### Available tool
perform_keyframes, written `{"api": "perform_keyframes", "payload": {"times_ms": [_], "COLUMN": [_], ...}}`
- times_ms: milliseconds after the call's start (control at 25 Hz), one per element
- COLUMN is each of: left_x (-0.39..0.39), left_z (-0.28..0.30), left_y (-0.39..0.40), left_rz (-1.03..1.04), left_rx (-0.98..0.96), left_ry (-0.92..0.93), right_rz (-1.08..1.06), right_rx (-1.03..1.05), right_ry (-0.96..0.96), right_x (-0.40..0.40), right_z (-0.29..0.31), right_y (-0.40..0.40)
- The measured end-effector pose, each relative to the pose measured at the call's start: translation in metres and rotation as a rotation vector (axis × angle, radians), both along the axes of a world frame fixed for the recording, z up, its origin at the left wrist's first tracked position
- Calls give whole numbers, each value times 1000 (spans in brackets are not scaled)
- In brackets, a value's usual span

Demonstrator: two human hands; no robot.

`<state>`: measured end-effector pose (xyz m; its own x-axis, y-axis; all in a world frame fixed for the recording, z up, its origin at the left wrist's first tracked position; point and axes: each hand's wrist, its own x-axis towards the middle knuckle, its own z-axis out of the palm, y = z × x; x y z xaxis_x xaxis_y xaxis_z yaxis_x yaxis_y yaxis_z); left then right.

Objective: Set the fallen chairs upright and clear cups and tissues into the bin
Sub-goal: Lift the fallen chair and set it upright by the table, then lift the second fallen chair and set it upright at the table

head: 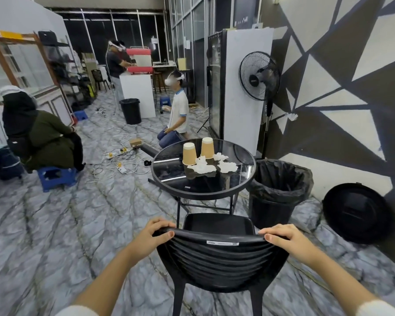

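The left hand (pixel 154 233) grasps the left end of the top rail of a black plastic chair (pixel 219 258), fingers curled over the rail and thumb pressed on its near side; the right hand (pixel 285 238) grasps the right end of the same rail in the same way. The chair stands upright on the marbled floor (pixel 55 236), its slatted back toward the camera and its seat facing a round black glass-topped table (pixel 169 179) just beyond it. On the tabletop stand 2 brown paper cups, both upside down: the left cup (pixel 189 153) nearer the camera and the right cup (pixel 207 148) a little farther back. Crumpled white tissues (pixel 214 164) lie beside and in front of the cups, some touching the left cup's rim. Just to the right of the table sits a black bin (pixel 276 201) lined with a black bag, its mouth open. Its round black lid (pixel 356 213) leans against the patterned wall (pixel 351 65) farther right. Behind the bin stands a black pedestal fan (pixel 259 76) beside a tall white-sided cabinet (pixel 244 87). Deeper in the room, a second black bin (pixel 130 110) sits on the floor, cables trail across the tiles, and 3 people wearing headsets are seated, kneeling or standing.
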<state>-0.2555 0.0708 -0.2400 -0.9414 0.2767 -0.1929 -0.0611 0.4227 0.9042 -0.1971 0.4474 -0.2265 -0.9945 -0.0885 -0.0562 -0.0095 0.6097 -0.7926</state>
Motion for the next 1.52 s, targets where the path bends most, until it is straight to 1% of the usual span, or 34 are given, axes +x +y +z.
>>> {"api": "perform_keyframes", "payload": {"times_ms": [80,160,200,280,320,480,560,600,760,880,1040,1280,1400,1520], "left_x": [-4,-10,-14,-25,-32,-72,-97,-109,-150,-173,-213,-287,-346,-411], "left_z": [6,16,23,40,50,90,114,127,166,186,196,191,189,194], "left_y": [-3,-4,-5,-9,-13,-50,-89,-111,-202,-257,-316,-347,-352,-357], "left_rz": [-36,-97,-134,-196,-204,-174,-168,-148,-80,-46,14,1,10,-1], "left_rx": [-62,-127,-155,-249,-316,-674,-814,-847,-901,-930,-910,-938,-917,-930], "left_ry": [-19,-45,-51,-49,-18,246,302,314,358,367,350,376,381,375], "right_rz": [-41,-63,-75,-56,-29,110,122,129,155,164,181,186,150,155], "right_rx": [70,200,247,263,268,419,464,480,560,577,578,566,512,529], "right_ry": [-76,-175,-178,-115,-87,-51,-33,-27,-16,-1,36,61,59,37], "right_x": [-3,-10,-18,-40,-52,-101,-130,-143,-188,-216,-262,-357,-423,-483], "right_z": [7,19,25,43,55,106,129,138,167,178,187,183,181,185], "right_y": [-5,-14,-21,-46,-64,-160,-217,-246,-347,-404,-460,-497,-503,-503]}}
